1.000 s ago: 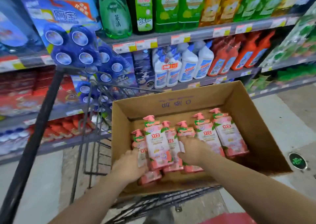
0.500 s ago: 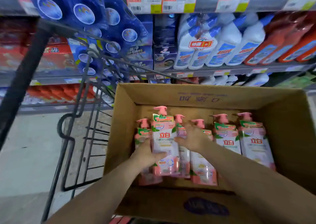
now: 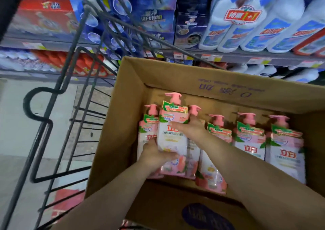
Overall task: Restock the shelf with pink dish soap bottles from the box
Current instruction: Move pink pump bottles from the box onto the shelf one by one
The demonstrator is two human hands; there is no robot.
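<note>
Holding a row of pink dish soap bottles (image 3: 249, 138), an open cardboard box (image 3: 123, 110) sits in a black wire cart (image 3: 44, 89).

- Bottles: six pump tops are visible. All wear green-and-red neck tags and white front labels. Five rest side by side against the box bottom, pumps pointing toward the far wall.
- Raised bottle (image 3: 173, 138): second from the left, lifted above its neighbours, pump up, label facing the camera, inside the box walls.
- Left hand (image 3: 154, 153): fingers curl round the lower body of the raised bottle from its left side, gripping it.
- Right hand (image 3: 190, 129): fingers lie close together and nearly straight across the front label of the raised bottle. The thumb is hidden, so a full grip cannot be confirmed. The forearm crosses over the bottle just right of it.
- Shelf (image 3: 246, 58): directly behind the box, edged with price tags. It carries large white bottles (image 3: 246, 22) with blue labels, dark blue boxes (image 3: 154, 19) and, farther left, red packs (image 3: 44, 17).
- Floor (image 3: 15, 127): pale, visible through the cart wires at left.
</note>
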